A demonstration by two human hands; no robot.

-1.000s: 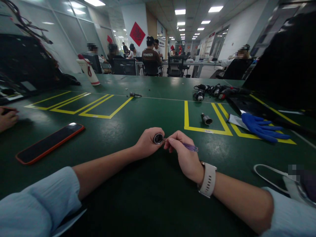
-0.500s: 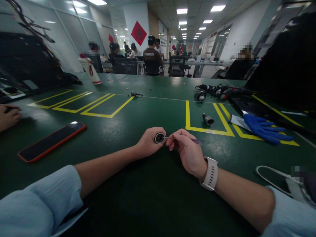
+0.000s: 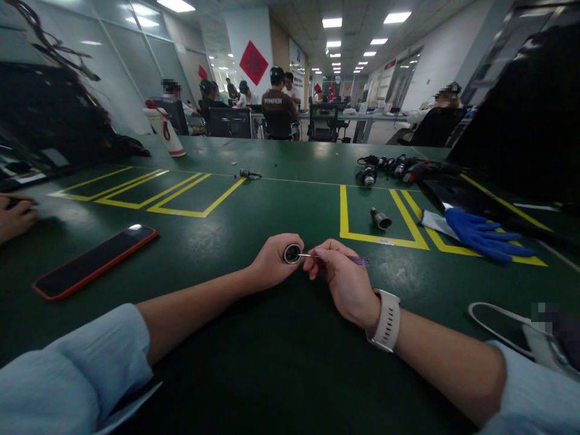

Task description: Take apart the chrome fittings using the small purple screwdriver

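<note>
My left hand (image 3: 272,263) rests on the green table (image 3: 254,217) and grips a small round metal cylinder part (image 3: 291,253), its open end turned toward me. My right hand (image 3: 342,281) pinches a thin screwdriver (image 3: 338,258) with a clear purple handle; its metal tip reaches into the part's opening. A white watch sits on my right wrist. Both forearms lie on the table.
A red-cased phone (image 3: 93,261) lies at the left. Another metal cylinder (image 3: 379,219) sits inside a yellow-taped box, more black parts (image 3: 369,174) behind it. A blue glove (image 3: 484,235) lies right. A small part (image 3: 248,174) and a white bottle (image 3: 165,132) stand farther back. Another person's hand (image 3: 16,216) is at far left.
The screwdriver has drawn back a little, so more of its thin shaft shows between my right fingers and the part. The left hand stays in place.
</note>
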